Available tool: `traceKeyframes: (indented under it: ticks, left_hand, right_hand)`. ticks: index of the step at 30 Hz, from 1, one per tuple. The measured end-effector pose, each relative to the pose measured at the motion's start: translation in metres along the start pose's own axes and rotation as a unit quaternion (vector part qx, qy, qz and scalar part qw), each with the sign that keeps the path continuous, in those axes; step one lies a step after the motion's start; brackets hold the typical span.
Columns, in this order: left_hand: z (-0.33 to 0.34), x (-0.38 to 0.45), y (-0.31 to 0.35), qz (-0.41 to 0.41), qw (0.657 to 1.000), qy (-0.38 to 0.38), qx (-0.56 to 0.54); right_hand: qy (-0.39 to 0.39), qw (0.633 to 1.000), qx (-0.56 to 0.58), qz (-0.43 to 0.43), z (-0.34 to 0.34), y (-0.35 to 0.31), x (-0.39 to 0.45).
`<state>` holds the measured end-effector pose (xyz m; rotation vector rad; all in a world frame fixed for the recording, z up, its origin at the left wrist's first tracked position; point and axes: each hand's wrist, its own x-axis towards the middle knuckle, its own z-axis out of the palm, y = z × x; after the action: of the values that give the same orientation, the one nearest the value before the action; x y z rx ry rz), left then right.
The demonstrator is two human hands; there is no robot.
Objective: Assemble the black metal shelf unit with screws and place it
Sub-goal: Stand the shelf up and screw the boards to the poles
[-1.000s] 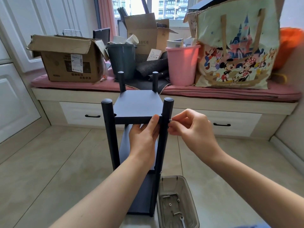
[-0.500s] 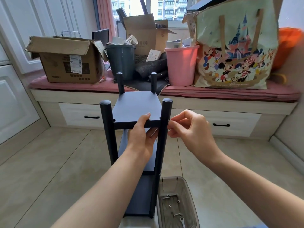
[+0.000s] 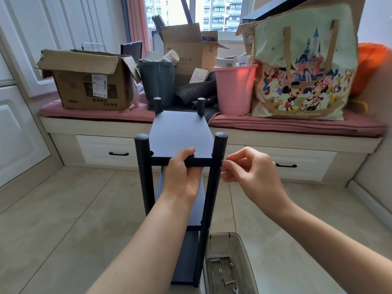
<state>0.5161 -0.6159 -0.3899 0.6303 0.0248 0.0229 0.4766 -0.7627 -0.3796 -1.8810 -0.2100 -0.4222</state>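
Note:
The black metal shelf unit (image 3: 180,132) stands upright on the tiled floor in front of me, with four round posts and several shelves. My left hand (image 3: 183,175) grips the front edge of the top shelf, thumb on top. My right hand (image 3: 250,170) pinches a small silver screw (image 3: 223,161) against the outer side of the front right post (image 3: 216,166), level with the top shelf.
A grey plastic tray (image 3: 229,264) with loose screws and a small wrench sits on the floor by the shelf's right foot. Behind is a window bench (image 3: 212,132) with drawers, loaded with cardboard boxes, a dark bin, a pink bin and a cartoon tote bag. White cabinet doors stand at left.
My left hand has slid up to grip the top shelf's front edge with the thumb on top. My right hand keeps the screw at the front right post, lowered slightly.

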Motion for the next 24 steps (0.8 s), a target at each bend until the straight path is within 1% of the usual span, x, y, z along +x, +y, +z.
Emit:
traceKeyframes:
  ticks: [5,10,18,24]
  left_hand:
    - [0.0009,0.0004,-0.0024,-0.003,1.0,0.01,-0.024]
    - [0.001,0.0,-0.0003,0.003,1.0,0.0,-0.021]
    - [0.0026,0.0004,-0.0015,0.01,0.999,0.023,-0.048]
    - [0.0002,-0.0011,-0.0021,-0.015,0.997,0.023,-0.068]
  right_hand:
    - [0.004,1.0,-0.009,-0.016,0.0035,-0.0012,0.0003]
    - [0.0,1.0,-0.008,-0.017,0.0021,-0.0003,-0.0008]
    - [-0.011,1.0,-0.008,-0.028,-0.0003,0.0012,0.0003]
    - [-0.016,0.999,-0.022,-0.043,-0.0006,0.0038,0.0017]
